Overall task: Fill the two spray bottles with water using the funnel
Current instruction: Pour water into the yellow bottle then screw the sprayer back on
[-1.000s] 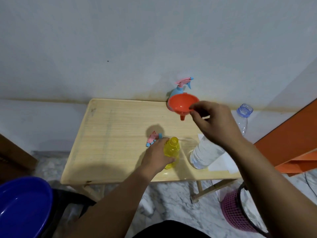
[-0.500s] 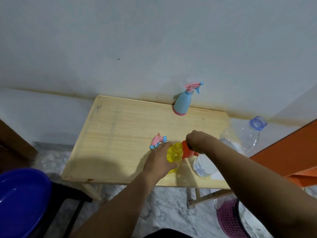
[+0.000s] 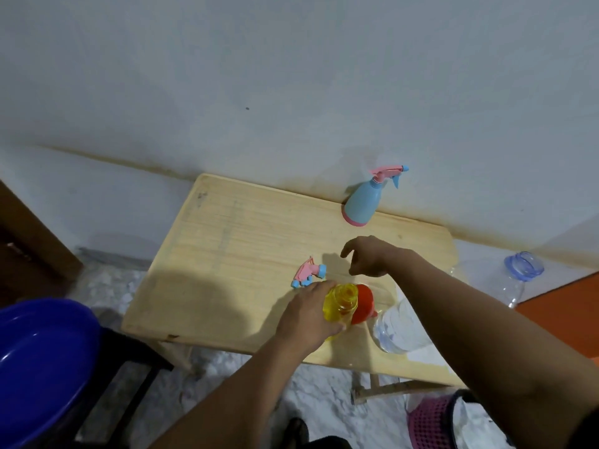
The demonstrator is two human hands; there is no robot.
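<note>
A yellow spray bottle (image 3: pixel 340 303) with no cap stands near the table's front edge, and my left hand (image 3: pixel 308 315) grips its left side. The orange funnel (image 3: pixel 363 304) lies on the table right beside the bottle, touching its right side. My right hand (image 3: pixel 369 259) hovers just above and behind the funnel, fingers apart and holding nothing. The bottle's pink and blue spray head (image 3: pixel 308 273) lies on the table to the left. A blue spray bottle (image 3: pixel 362 205) with its pink trigger on stands by the wall.
A large clear water bottle (image 3: pixel 398 332) with a blue neck (image 3: pixel 523 265) leans at the right of the wooden table (image 3: pixel 227 254), partly behind my right arm. A blue basin (image 3: pixel 39 361) sits low left, a pink basket (image 3: pixel 434 422) low right.
My right hand brought the funnel down from in front of the blue bottle to beside the yellow bottle, then let it go and lifted away open. My left hand kept hold.
</note>
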